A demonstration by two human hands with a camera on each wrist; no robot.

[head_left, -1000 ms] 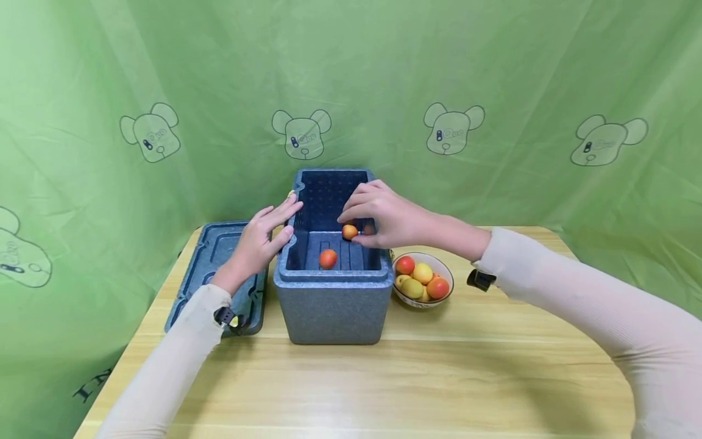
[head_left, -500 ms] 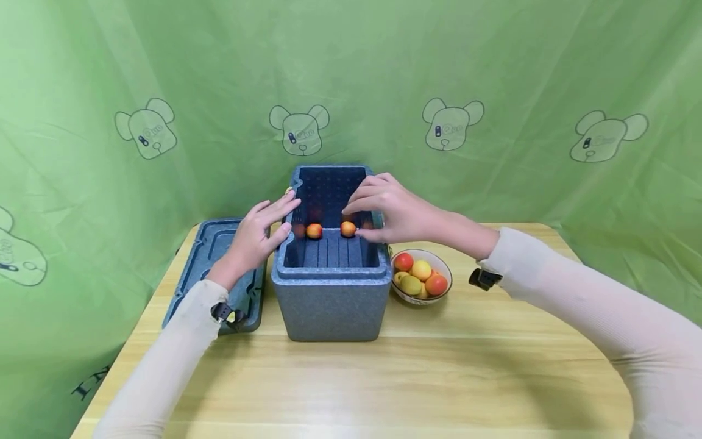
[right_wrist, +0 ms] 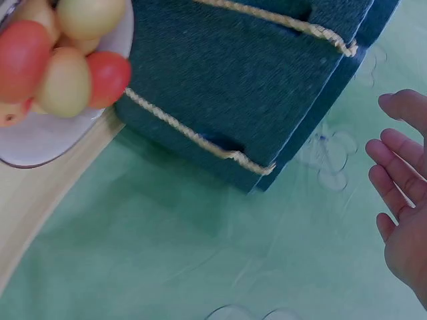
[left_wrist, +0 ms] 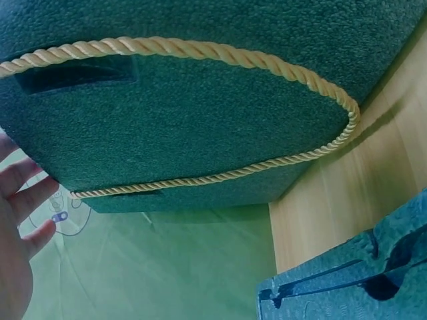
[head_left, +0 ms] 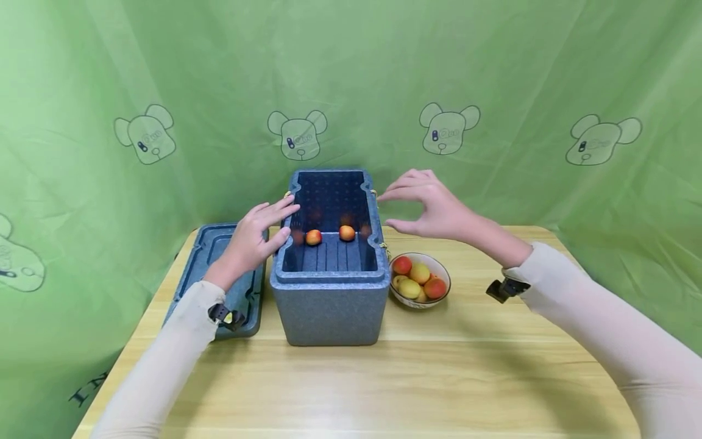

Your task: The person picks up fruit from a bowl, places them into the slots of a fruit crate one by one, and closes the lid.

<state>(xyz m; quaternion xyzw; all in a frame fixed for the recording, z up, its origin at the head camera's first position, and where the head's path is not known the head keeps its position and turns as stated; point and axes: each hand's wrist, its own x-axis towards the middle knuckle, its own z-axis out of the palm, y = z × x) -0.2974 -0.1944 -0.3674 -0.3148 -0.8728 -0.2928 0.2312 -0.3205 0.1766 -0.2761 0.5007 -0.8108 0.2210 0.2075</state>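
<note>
A grey foam box (head_left: 330,317) stands on the table, its top off. Two small red-and-yellow fruits lie on its floor, the left fruit (head_left: 314,237) and the right fruit (head_left: 347,233). My left hand (head_left: 256,239) rests on the box's left rim with fingers spread. To the right of the box, my right hand (head_left: 433,207) hangs above the table behind the fruit bowl, holding nothing; its thumb and fingers are apart. The right wrist view shows the same hand (right_wrist: 407,173) with its fingers bent loosely, away from the box wall.
Close by the box's right side is a white bowl (head_left: 419,304) of several red and yellow fruits. The grey lid (head_left: 214,245) lies to the left, partly behind my left forearm. A twisted rope handle (left_wrist: 267,63) loops along the box's side. Behind hangs a green curtain (head_left: 373,73).
My right hand has come up out of the box and moved right, leaving a fruit inside. The other fruit has rolled back and left across the box floor. My left hand stays at the rim.
</note>
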